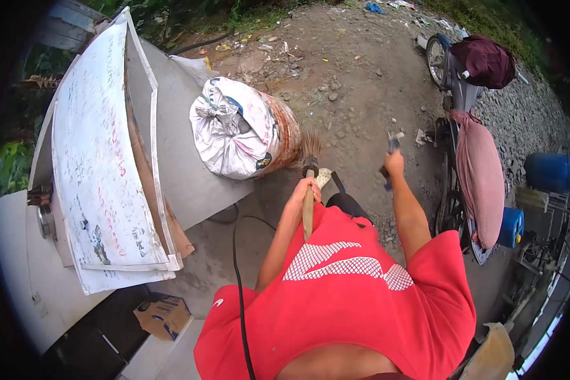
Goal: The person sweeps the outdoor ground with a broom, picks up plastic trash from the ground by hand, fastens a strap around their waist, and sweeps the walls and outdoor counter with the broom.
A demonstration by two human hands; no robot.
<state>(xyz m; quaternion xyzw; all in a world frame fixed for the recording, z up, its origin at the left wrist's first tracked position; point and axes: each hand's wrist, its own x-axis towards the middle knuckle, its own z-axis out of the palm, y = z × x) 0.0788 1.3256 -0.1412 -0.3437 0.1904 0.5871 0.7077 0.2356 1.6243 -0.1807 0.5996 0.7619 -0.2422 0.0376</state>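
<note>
"As the broom (310, 166) is at the middle of the scene, just right of the tied white sack (237, 130), who has hold of it?"

"The left hand (309, 185). Its fingers are wrapped round the handle (308, 218), just near of the bristles (312, 144). Whether those touch the sack, I cannot tell."

"And the right hand (394, 166)?"

"Closed too, round a tool (394, 143) that looks like a hammer, apart from the broom."

"Which step would you call it?"

"I'd judge it steadying the broom, the tool held off to the right. Bringing the 2 together would call for a firm left grip, fingers clear of the tool."

"How are the arms set?"

"The left arm (278, 234) comes inward before the red shirt (348, 310); the right arm (415, 212) reaches forward over the dirt ground (361, 76)."

"Farther out?"

"Left of the sack, a written-on white panel (101, 152); on the right, a motorbike (465, 101) and 2 blue containers (548, 172)."
</note>
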